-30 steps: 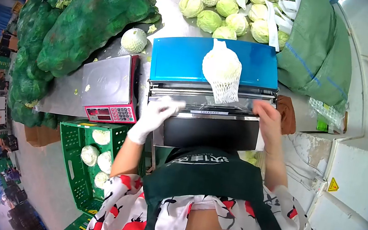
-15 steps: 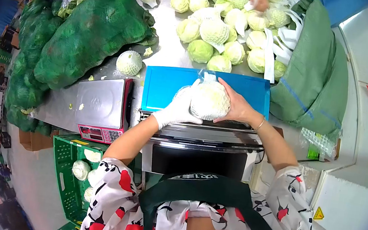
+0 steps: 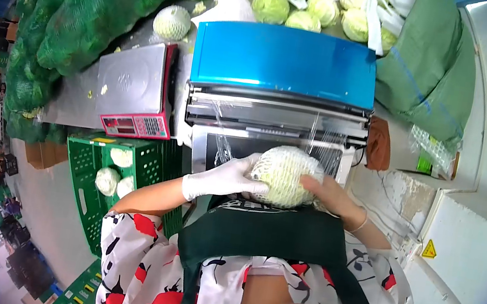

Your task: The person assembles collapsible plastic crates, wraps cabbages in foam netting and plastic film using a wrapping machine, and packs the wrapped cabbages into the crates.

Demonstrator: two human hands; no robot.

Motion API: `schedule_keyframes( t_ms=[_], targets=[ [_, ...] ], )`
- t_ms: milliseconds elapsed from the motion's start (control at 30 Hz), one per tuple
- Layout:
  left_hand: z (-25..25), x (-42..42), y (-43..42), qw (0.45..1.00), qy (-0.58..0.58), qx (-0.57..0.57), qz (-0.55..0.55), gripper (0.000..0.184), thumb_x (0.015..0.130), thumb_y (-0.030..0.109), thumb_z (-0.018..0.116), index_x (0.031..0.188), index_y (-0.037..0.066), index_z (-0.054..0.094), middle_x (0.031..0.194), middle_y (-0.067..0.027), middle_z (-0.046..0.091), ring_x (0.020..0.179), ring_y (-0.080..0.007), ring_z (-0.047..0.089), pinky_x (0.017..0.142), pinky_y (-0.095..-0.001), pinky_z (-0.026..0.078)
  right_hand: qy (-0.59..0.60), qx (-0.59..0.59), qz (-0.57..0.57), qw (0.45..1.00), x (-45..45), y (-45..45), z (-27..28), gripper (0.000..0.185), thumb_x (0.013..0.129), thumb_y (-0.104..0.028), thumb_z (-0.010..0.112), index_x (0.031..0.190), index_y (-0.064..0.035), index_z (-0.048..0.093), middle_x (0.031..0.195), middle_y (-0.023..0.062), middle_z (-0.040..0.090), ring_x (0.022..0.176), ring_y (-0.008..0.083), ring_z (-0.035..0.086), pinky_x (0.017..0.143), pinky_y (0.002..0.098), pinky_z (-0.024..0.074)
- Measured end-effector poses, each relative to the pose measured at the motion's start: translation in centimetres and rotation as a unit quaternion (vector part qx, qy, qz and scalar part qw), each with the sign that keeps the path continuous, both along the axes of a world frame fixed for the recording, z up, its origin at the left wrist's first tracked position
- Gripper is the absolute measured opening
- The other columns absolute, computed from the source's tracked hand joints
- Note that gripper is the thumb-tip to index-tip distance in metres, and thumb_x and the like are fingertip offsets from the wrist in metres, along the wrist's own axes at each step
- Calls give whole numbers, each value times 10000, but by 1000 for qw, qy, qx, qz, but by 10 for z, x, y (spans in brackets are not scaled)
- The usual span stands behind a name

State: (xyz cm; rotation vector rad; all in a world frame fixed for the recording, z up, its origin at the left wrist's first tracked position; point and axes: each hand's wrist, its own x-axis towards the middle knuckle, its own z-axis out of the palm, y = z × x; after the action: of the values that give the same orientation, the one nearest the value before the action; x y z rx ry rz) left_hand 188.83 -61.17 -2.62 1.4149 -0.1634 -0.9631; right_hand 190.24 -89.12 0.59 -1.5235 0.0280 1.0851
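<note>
Between my two hands is a pale cabbage (image 3: 285, 177) in a white foam net, held close against my dark green apron. My left hand (image 3: 230, 179), in a white glove, grips its left side. My bare right hand (image 3: 336, 202) wraps its right side. Just beyond the cabbage stands a wrapping machine (image 3: 277, 119) with a blue top (image 3: 285, 62). Clear film (image 3: 326, 145) stretches over the machine's front plate on both sides of the cabbage.
A scale (image 3: 132, 88) with a red keypad front stands left of the machine. Lower left, a green crate (image 3: 87, 176) holds several pale heads. Green mesh sacks (image 3: 114, 7) lie upper left, loose cabbages (image 3: 271, 8) behind the machine, and a green bag (image 3: 424, 59) at right.
The netted cabbage has moved from over the blue top toward my apron, with both hands around it. Film now stretches over the machine's front. The co-worker's hand at the cabbages has left the view.
</note>
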Motion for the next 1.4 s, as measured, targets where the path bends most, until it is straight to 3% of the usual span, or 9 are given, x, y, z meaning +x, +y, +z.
schedule_keyframes(
  t_ms=[267,400,467,733,833,1000,1167,1267,1400],
  targets=[
    [-68,-30,12,943,329,24,48,820,908,583,612,1460,16,398,1136,-166,675,938,-237,704,825,-310,556,311,94,-75,943,-7,7,-78,672,950,-547,576,1346,-6,542,1174,90,660,970,140,650,804,282,530],
    [-61,-74,13,962,138,-39,232,667,958,295,656,1491,29,357,1089,-145,700,979,-248,694,901,-345,537,-107,-52,-33,992,-52,-20,-91,417,968,-319,632,1273,-37,595,1007,34,697,844,152,672,713,276,533],
    [-65,-95,24,888,-280,357,76,530,952,71,605,1456,115,446,961,-111,737,807,-149,723,712,-291,564,-347,-172,-48,921,-76,-32,-102,280,974,-213,630,1192,-37,634,905,26,707,790,150,676,693,268,530],
    [-56,-101,28,929,56,130,341,304,1050,126,457,1314,24,569,606,66,442,458,-28,391,466,-205,392,131,-122,-371,911,-95,-38,-105,342,1026,-301,540,773,-72,557,553,-49,343,448,36,286,427,240,223],
    [-151,-139,16,955,119,182,200,296,987,229,571,980,-31,712,912,-133,733,859,-185,675,792,-329,526,-76,-356,-84,927,-140,-30,-186,266,951,-301,590,938,-56,693,609,70,609,606,208,623,578,377,480],
    [-168,-119,-12,889,-273,325,-171,229,815,254,650,862,34,695,777,-165,696,708,-355,686,668,-460,557,103,13,-84,991,-135,43,-244,286,971,-218,561,1194,-58,641,996,84,690,911,235,667,832,373,528],
    [-73,-55,15,846,-474,185,160,168,859,113,660,1020,80,626,627,-40,597,504,-205,603,489,-315,494,463,361,-208,782,-72,79,-136,296,986,-137,540,1266,-53,590,1209,55,636,1046,188,630,933,332,513],
    [-34,-27,2,900,-147,2,410,285,875,2,662,1141,64,579,634,36,532,488,-80,484,510,-232,436,224,323,21,919,-27,93,-110,322,986,-139,560,1293,-51,600,1218,70,657,1211,213,566,1028,350,458],
    [-11,-15,22,949,-237,-101,181,485,1000,234,467,1431,14,459,1383,-162,506,1315,-240,454,1106,-367,346,-119,112,174,971,-11,103,-85,271,951,-136,576,1203,-76,655,1140,68,678,1082,245,613,930,364,489]
  ],
)
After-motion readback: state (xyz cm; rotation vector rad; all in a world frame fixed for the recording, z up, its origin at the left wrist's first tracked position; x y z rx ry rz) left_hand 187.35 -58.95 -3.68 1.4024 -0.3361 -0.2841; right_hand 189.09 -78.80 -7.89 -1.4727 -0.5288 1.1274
